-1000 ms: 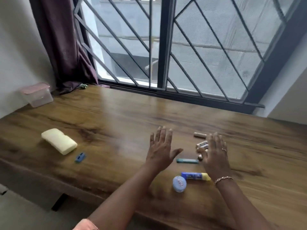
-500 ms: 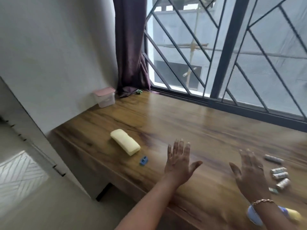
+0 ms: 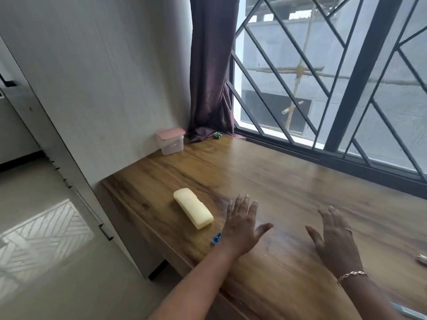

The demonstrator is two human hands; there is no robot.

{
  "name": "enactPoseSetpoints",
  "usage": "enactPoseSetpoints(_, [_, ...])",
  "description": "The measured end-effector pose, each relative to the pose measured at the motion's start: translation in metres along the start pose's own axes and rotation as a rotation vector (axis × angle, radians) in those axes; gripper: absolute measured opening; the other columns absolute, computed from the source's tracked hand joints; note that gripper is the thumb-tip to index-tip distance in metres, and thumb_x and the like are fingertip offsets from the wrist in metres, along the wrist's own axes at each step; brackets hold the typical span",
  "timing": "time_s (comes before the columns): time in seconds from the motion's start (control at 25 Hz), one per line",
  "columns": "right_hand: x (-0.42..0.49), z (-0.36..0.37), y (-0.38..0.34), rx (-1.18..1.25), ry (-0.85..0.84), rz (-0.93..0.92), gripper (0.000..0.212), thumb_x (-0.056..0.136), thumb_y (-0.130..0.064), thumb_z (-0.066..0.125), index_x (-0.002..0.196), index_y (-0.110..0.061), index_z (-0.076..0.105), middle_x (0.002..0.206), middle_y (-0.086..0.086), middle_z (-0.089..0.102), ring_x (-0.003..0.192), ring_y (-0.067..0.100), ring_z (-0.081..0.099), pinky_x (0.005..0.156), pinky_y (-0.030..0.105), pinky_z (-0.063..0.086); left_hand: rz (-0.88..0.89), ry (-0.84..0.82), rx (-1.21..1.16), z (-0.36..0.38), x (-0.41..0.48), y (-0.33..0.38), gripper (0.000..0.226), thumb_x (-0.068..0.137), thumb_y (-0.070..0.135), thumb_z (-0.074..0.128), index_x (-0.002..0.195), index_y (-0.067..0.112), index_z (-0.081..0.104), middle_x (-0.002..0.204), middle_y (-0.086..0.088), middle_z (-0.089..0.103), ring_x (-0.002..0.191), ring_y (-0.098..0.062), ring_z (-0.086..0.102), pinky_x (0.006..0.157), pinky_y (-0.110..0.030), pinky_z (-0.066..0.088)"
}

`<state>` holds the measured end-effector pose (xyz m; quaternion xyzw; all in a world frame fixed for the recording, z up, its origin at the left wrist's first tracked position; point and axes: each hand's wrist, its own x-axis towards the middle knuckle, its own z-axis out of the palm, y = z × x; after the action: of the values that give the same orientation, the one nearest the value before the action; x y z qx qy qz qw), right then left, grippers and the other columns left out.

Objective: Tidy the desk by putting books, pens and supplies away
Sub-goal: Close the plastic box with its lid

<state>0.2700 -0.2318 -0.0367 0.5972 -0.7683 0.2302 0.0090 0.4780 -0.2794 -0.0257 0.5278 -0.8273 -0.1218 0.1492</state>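
Both hands, left hand (image 3: 240,224) and right hand (image 3: 336,236), are flat and empty. Yellow soft pouch (image 3: 193,211) and small blue sharpener (image 3: 216,239) still lie near the table's (image 3: 288,181) left edge, not put away.

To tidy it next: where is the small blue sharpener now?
In the head view, the blue sharpener lies at the desk's near edge, between the yellow pouch and the left hand.

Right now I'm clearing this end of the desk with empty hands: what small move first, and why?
Probably drop the left hand onto the blue sharpener: it lies just beside that hand near the edge of the desk, closer than the yellow case, and the hand is open and holds nothing.
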Motion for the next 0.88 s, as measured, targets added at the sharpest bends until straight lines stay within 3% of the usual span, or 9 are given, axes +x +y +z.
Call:
enactPoseSetpoints(0.12, [0.005, 0.004, -0.010, 0.022, -0.054, -0.019, 0.053, 0.084, -0.024, 0.064, 0.129, 0.000, 0.047, 0.140, 0.025, 0.040, 0.134, 0.038, 0.033, 0.113, 0.047, 0.021, -0.005, 0.007, -0.002, -0.001, 0.005, -0.009, 0.129, 0.052, 0.085, -0.019, 0.146, 0.011, 0.025, 0.156, -0.014, 0.016, 0.147, -0.026, 0.003, 0.116, -0.045, -0.006])
enactPoseSetpoints(0.4, [0.005, 0.024, -0.037, 0.000, -0.073, 0.002, 0.060, 0.081, -0.023, 0.068, 0.130, 0.002, 0.045, 0.133, 0.025, 0.048, 0.128, 0.040, 0.040, 0.109, 0.049, 0.031, -0.012, 0.001, -0.081, -0.026, 0.027, -0.057, 0.133, 0.046, 0.089, -0.019, 0.144, 0.015, 0.030, 0.156, -0.008, 0.018, 0.147, -0.022, 0.004, 0.117, -0.040, -0.002])
enactPoseSetpoints(0.48, [0.006, 0.032, -0.052, 0.001, -0.076, 0.066, 0.060, 0.082, -0.023, 0.067, 0.131, 0.002, 0.044, 0.134, 0.026, 0.047, 0.128, 0.041, 0.040, 0.109, 0.049, 0.029, -0.002, -0.008, -0.120, -0.040, 0.036, -0.080, 0.115, 0.060, 0.086, -0.004, 0.144, 0.015, 0.031, 0.156, -0.007, 0.019, 0.147, -0.020, 0.006, 0.118, -0.038, -0.001])
enactPoseSetpoints(0.6, [0.004, 0.043, -0.078, -0.004, -0.066, 0.129, 0.059, 0.082, -0.022, 0.067, 0.130, 0.003, 0.045, 0.132, 0.026, 0.048, 0.127, 0.041, 0.041, 0.109, 0.048, 0.028, 0.019, -0.023, -0.120, -0.052, 0.044, -0.111, 0.069, 0.090, 0.058, 0.035, 0.143, 0.015, 0.033, 0.156, -0.006, 0.021, 0.146, -0.018, 0.007, 0.117, -0.036, 0.000])
enactPoseSetpoints(0.88, [0.000, 0.072, -0.139, 0.003, -0.038, 0.233, 0.057, 0.083, -0.024, 0.065, 0.130, 0.001, 0.045, 0.132, 0.024, 0.048, 0.127, 0.038, 0.041, 0.109, 0.046, 0.028, 0.058, -0.032, -0.107, -0.057, 0.052, -0.189, 0.058, 0.093, 0.047, 0.043, 0.141, 0.016, 0.037, 0.153, -0.004, 0.028, 0.145, -0.017, 0.013, 0.117, -0.036, 0.004])
